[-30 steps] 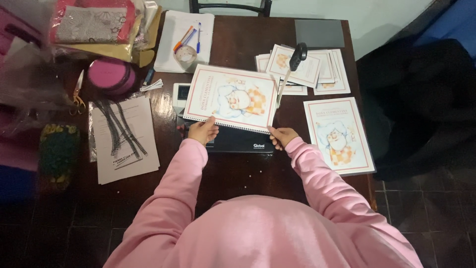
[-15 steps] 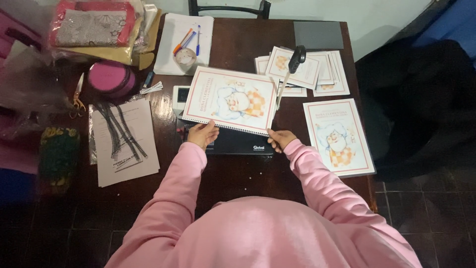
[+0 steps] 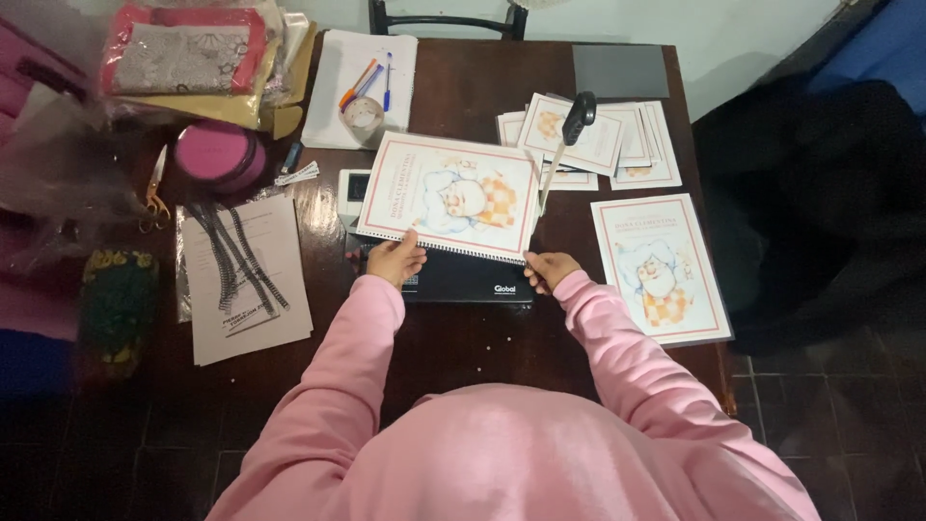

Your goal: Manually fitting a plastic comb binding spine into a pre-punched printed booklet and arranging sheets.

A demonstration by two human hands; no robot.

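Crosswise, the spiral-bound booklet (image 3: 449, 196) lies on the binding machine (image 3: 463, 277); left hand (image 3: 394, 259) and right hand (image 3: 550, 270) fingers pinch its near edge.

Two hands at the near edge of an illustrated booklet on a binding machine.

The left hand (image 3: 395, 259) and the right hand (image 3: 550, 270) touch the spiral edge of the booklet (image 3: 449, 196), which lies on a black binding machine (image 3: 468, 280) on the dark tabletop (image 3: 463, 338). The machine's lever (image 3: 569, 130) stands up at the right. Another booklet (image 3: 661, 268) lies to the right, black spiral coils (image 3: 236, 260) lie on paper to the left, and a pink round box (image 3: 217, 154) stands beyond them.
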